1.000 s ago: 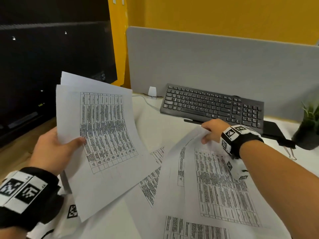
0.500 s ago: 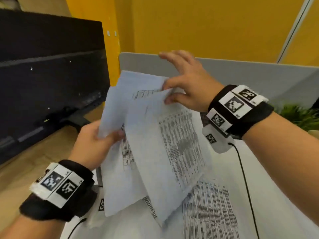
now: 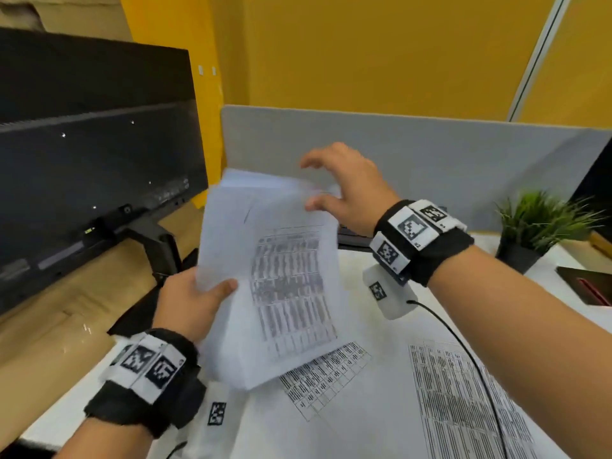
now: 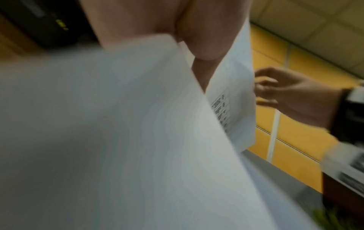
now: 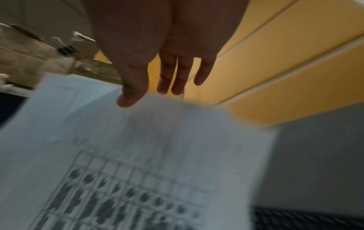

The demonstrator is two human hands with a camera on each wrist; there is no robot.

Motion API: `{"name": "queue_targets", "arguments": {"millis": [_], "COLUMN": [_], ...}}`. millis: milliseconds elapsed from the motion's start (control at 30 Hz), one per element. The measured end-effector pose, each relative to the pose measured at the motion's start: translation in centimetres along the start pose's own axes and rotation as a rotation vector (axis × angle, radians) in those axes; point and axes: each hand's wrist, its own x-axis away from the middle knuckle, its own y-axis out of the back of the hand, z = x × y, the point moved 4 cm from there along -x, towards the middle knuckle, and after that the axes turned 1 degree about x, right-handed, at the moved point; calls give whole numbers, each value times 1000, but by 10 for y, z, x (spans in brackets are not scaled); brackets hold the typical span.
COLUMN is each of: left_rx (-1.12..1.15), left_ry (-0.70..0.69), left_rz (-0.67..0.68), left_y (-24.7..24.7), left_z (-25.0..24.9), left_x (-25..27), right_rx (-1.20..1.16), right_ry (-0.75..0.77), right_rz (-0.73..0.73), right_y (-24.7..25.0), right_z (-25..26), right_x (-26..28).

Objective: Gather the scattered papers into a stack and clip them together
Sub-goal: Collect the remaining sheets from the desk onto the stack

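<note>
A bunch of printed papers [image 3: 275, 276] stands tilted above the desk, gripped at its left edge by my left hand [image 3: 195, 303], thumb on the front sheet. In the left wrist view the papers [image 4: 118, 140] fill the frame below my left thumb [image 4: 197, 38]. At the bunch's top right corner my right hand [image 3: 344, 190] hovers with fingers spread and straight; the right wrist view shows the hand [image 5: 157, 62] just above the blurred top edge of the papers [image 5: 138, 155], holding nothing. Two more printed sheets [image 3: 324, 376] [image 3: 463, 409] lie flat on the white desk [image 3: 381, 332].
A dark monitor [image 3: 92, 160] on its stand sits at the left. A grey partition [image 3: 430, 167] runs along the back. A potted plant [image 3: 536, 226] and a dark flat object [image 3: 586, 286] are at the right. A black keyboard's edge [image 3: 351, 240] shows behind the papers.
My right hand lifted a sheet off the desk, laid it onto the bunch in my left hand, and has let go. The sheets now sit closer together.
</note>
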Motion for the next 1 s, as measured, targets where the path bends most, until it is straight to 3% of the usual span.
{"name": "queue_targets", "arguments": {"millis": [67,167,200,267,400,533,700,867,933,1000], "left_rx": [-41,-4,5,11,-24,-39,-31,-21,-41,-47], "left_ry": [41,159,186,211,250,246,247,235,225,215], "left_rz": [-84,-169,-185,-216,-232,-238,-237,-198,-193,-194], "left_y": [19,51,60,76,91,97,98,95,97,98], "left_z": [14,38,43,49,58,59,55,54,54,53], "left_x": [-6,-9,-9,-7,-6,-6,-7,-7,-9,-11], "right_rx": [-26,204,255,339,367,287,319,365,512,605], "right_ry": [-240,-549,-597,-636,-543,-646,-600,-549,-386,-94], "right_rz": [135,738,899,1045,1083,1001,954,1030,1025,996], "right_y": [-7,-40,-51,-69,-83,-79,-82,-73,-76,-94], "right_z": [-40,-112,-130,-160,-172,-175,-177,-174,-153,-114], "right_x": [22,95,122,160,173,169,161,140,113,78]}}
